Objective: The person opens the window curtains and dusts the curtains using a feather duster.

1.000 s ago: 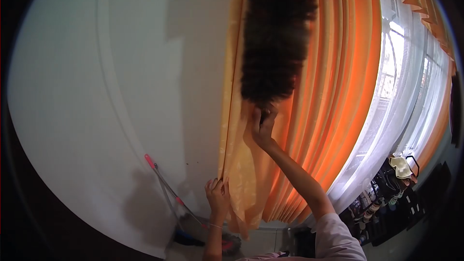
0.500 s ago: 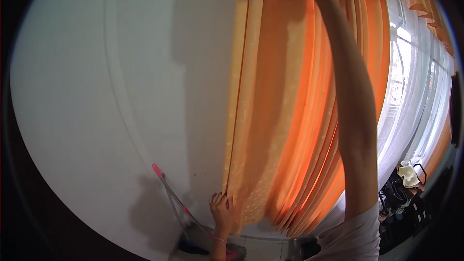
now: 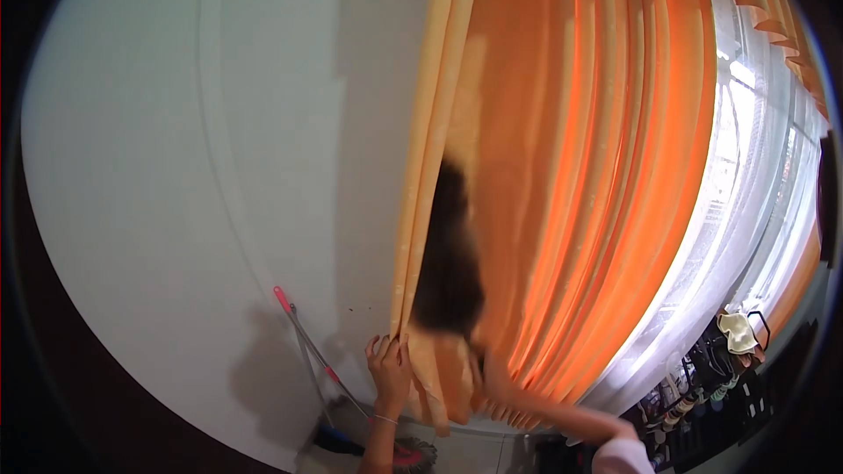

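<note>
An orange curtain (image 3: 527, 123) hangs from the top of the view down toward the floor. At its lower left edge my left hand (image 3: 387, 370) is closed on the cloth, at the border with the white wall. My right hand (image 3: 492, 376), blurred by motion, is low in front of the curtain and grips the handle of a dark fluffy duster (image 3: 450, 276). The duster points upward against the curtain, and its left side is partly covered by the curtain's edge fold.
A red-tipped pole (image 3: 307, 338) leans on the white wall (image 3: 263, 123) at lower left, with a mop head (image 3: 414, 455) on the floor. Sheer white curtains (image 3: 716, 237) cover the window at right. Below them stands a dark rack (image 3: 702, 391) with several items.
The right arm, raised high half a second ago, has come down, and the duster is back in view lower than a second ago. My left hand stays on the curtain's edge.
</note>
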Action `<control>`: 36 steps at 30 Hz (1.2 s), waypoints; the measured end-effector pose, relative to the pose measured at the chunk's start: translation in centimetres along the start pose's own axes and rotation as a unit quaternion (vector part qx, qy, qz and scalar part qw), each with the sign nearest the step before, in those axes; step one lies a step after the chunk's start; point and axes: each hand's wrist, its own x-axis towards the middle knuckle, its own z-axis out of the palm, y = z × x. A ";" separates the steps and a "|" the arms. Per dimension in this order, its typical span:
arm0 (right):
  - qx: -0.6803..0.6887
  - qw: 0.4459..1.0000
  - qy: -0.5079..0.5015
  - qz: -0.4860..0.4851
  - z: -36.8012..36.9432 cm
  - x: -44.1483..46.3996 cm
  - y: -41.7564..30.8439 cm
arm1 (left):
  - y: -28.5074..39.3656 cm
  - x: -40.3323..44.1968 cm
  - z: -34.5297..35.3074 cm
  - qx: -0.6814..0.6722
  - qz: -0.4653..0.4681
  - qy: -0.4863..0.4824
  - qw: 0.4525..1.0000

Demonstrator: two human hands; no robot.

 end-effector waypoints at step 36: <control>-0.232 0.718 -0.368 0.543 -5.1 -37.6 5.9 | 5.8 -2.7 6.8 -0.029 0.013 -0.078 0.996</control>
